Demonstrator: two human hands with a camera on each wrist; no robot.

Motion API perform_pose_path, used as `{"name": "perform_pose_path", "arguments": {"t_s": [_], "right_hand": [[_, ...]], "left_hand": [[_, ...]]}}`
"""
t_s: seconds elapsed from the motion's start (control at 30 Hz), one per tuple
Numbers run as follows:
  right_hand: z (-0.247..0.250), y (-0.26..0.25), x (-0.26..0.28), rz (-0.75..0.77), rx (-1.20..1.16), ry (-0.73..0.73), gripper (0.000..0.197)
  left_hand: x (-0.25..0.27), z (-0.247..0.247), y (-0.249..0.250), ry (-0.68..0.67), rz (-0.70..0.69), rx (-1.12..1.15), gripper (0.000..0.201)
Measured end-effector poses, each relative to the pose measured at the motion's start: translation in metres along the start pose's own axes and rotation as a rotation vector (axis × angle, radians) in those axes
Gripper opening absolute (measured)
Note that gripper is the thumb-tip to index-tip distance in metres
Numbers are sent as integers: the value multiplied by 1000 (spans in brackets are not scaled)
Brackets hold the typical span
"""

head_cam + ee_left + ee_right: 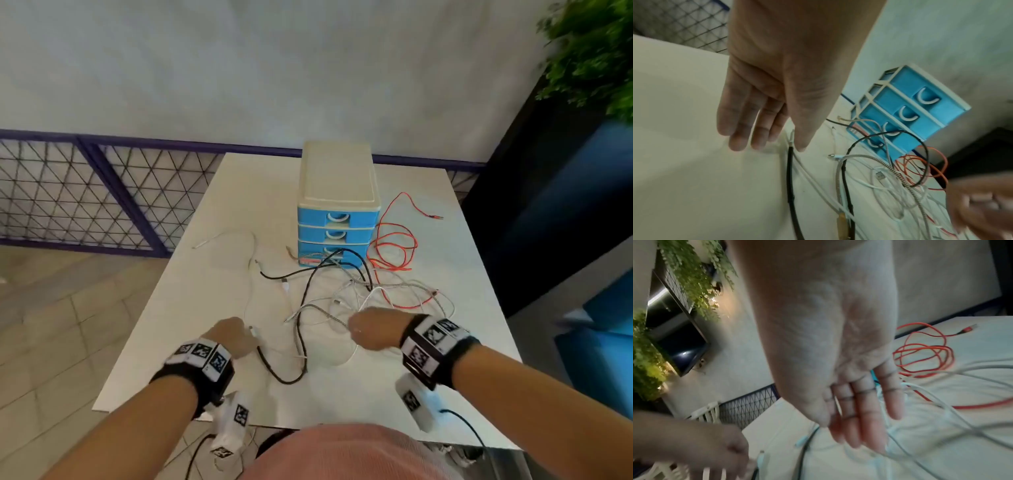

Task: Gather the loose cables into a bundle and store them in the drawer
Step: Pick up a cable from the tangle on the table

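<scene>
Loose cables sprawl over the white table (212,342) in front of a small blue drawer unit (337,205) whose drawers are all closed. A red cable (394,250) lies coiled to its right. Black (284,373), braided grey (325,310) and white cables (346,356) tangle in the middle, some draped across the lowest drawer. My left hand (229,337) hovers with straight fingers (737,144), its thumb beside the end of the black cable (790,178). My right hand (373,329) reaches flat-fingered (869,434) over the white cables (941,404). Neither hand holds anything.
A thin white cable (222,236) trails off toward the table's left side. A purple-framed mesh fence (85,192) runs behind the table, a green plant (592,51) hangs at the upper right, and blue furniture (599,308) stands to the right. The near table edge is just below my wrists.
</scene>
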State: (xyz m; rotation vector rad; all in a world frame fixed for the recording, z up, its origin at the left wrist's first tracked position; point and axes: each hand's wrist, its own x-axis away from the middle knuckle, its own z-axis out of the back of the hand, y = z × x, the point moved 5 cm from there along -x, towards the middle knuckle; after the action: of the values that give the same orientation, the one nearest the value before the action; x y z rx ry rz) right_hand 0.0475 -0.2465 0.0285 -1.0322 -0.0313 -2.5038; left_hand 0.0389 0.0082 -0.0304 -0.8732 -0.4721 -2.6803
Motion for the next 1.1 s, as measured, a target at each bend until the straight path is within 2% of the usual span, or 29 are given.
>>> {"name": "perform_pose_path", "arguments": {"t_s": [0.1,0.2,0.3,0.4,0.47,0.57,0.63,0.7,0.77,0.8,0.83,0.87,0.93,1.0,1.1], "right_hand": [[32,-19,-13,75,-150,182,31],[47,-34,-22,120,-264,189,28],[53,-44,-27,183,-333,188,28],[65,-55,-31,250,-520,285,34],[81,-62,-27,289,-810,385,38],[112,-67,-15,365,-1236,498,33],[130,-67,-8,397,-1371,531,30],[145,-64,-3,432,-1449,596,28],[158,-55,-1,438,-1572,673,28],[164,-47,0,424,-1640,714,28],[169,-38,2,399,-1675,763,29],[174,-27,5,369,-1675,820,30],[181,-1,10,308,-1641,922,33],[183,30,17,204,-1551,1026,34],[172,78,29,-93,-1243,1257,35]], "left_hand": [[-4,-8,-3,25,34,103,34],[-2,-17,-2,-62,36,272,25],[7,5,13,-27,-8,508,24],[27,51,51,69,-188,630,23],[41,86,75,168,-328,714,24],[51,126,95,294,-467,991,14],[53,138,109,314,-544,1148,12],[53,134,124,143,-595,1396,23],[55,119,143,-213,-644,1550,41],[60,110,151,-347,-670,1507,47],[63,99,157,-405,-702,1381,51],[64,88,158,-396,-743,1216,52],[57,69,152,-277,-823,848,42],[31,48,130,-182,-846,563,33],[-6,36,92,-109,-741,408,27]]}}
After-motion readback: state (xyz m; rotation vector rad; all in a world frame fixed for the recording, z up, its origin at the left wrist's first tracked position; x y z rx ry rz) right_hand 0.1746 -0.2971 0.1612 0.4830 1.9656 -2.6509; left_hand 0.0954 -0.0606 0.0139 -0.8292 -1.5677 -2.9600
